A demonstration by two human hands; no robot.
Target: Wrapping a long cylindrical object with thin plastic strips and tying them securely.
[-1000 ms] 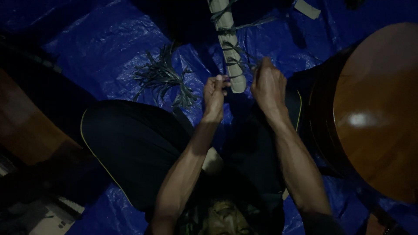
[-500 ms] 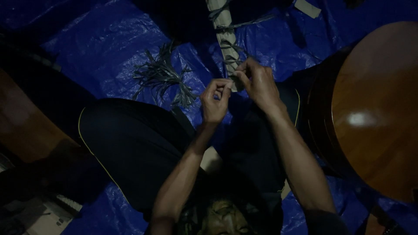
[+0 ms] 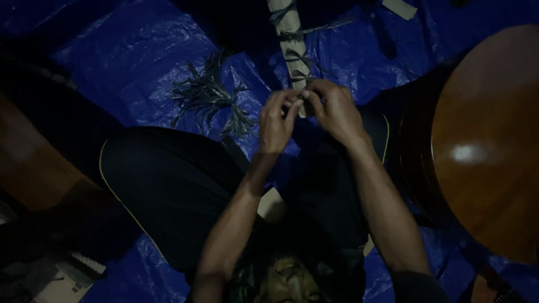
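Observation:
A pale stick-like bundle (image 3: 290, 42) lies on a blue tarp (image 3: 129, 50), wrapped at intervals with dark green strips. My left hand (image 3: 276, 124) and my right hand (image 3: 335, 111) meet at its near end, fingers pinched together on a thin dark strip there. A loose heap of green strips (image 3: 210, 98) lies on the tarp just left of my left hand. My knees in dark trousers (image 3: 168, 185) sit below the hands.
A large round brown wooden object (image 3: 488, 146) fills the right side. Another brown wooden shape (image 3: 28, 163) sits in shadow at the left. A small pale piece (image 3: 400, 8) lies at the top right. The scene is very dim.
My right hand has moved left and down from beside the bundle, joining the left hand at the bundle's near end. Both hands now pinch close together.

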